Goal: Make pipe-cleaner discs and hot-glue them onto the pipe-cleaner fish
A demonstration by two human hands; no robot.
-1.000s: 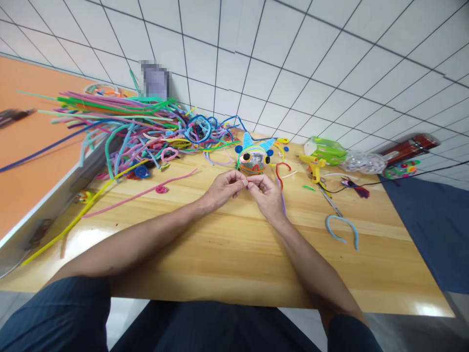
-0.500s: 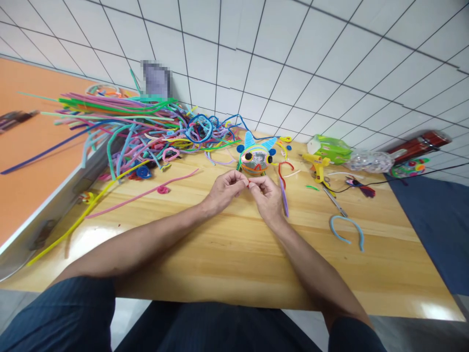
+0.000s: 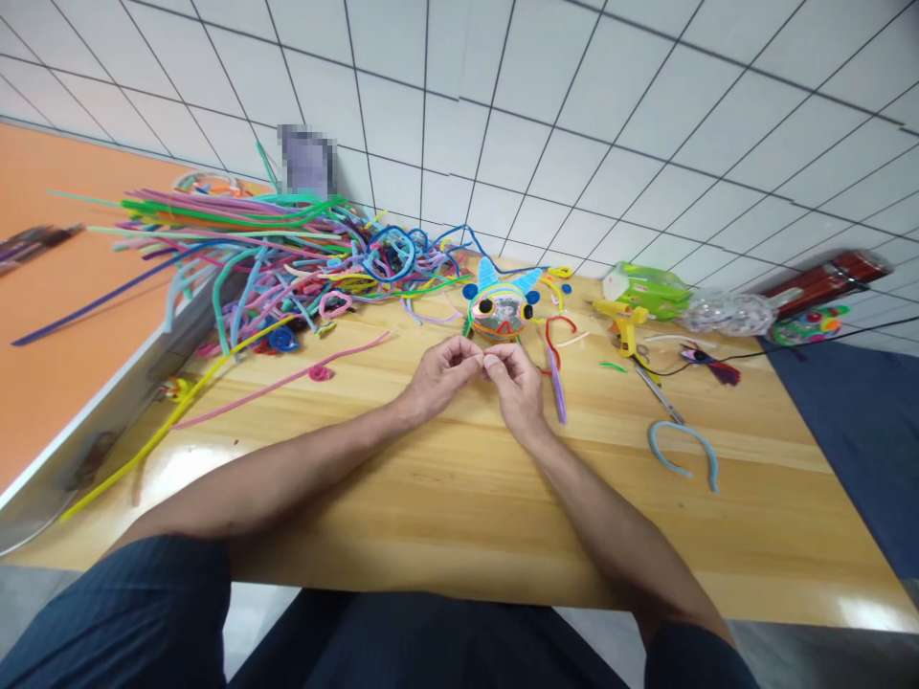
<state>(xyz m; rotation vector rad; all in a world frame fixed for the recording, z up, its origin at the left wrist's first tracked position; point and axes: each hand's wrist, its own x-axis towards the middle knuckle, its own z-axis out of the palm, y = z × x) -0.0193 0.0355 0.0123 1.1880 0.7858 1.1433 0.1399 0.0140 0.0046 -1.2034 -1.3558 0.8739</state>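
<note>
My left hand (image 3: 446,375) and my right hand (image 3: 514,383) meet over the table, thumbs and fingertips pinched together. A small red piece showed between the fingertips a moment ago; the fingers now mostly cover it. Just beyond them stands a craft animal head (image 3: 501,314) with blue horns, round black eyes and a red mouth, which neither hand plainly touches. To the right of my right hand lie a purple pipe cleaner (image 3: 557,385) and a curved red pipe cleaner (image 3: 563,322).
A tangled heap of pipe cleaners (image 3: 287,258) covers the back left. A long pink pipe cleaner (image 3: 287,381) lies left of my hands. On the right are a yellow glue gun (image 3: 623,325), scissors (image 3: 661,394), a light blue pipe cleaner (image 3: 702,438) and a green packet (image 3: 646,292), below the tiled wall.
The red piece between my fingertips has gone from sight behind the fingers. Both hands have shifted only slightly and stay pinched together. The view has turned a little.
</note>
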